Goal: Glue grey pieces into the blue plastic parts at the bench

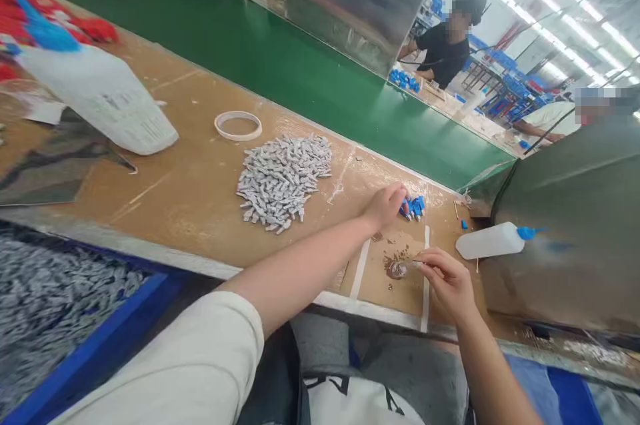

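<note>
Along the brown counter (200,178): one heap of grey pieces (285,181); your left hand (387,207), grip unclear; your right hand (450,281), apart from it; blue pieces (417,207), at your left; small clear container (399,269); thin stick (415,261), pinched in your right.

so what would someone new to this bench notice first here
Probably the heap of small grey parts in the middle of the brown worktop. Then the wide green conveyor belt slanting across behind it, and the white blue-topped bottle at the left. After that, the left hand at the small bright-blue parts, right of the heap.
</note>
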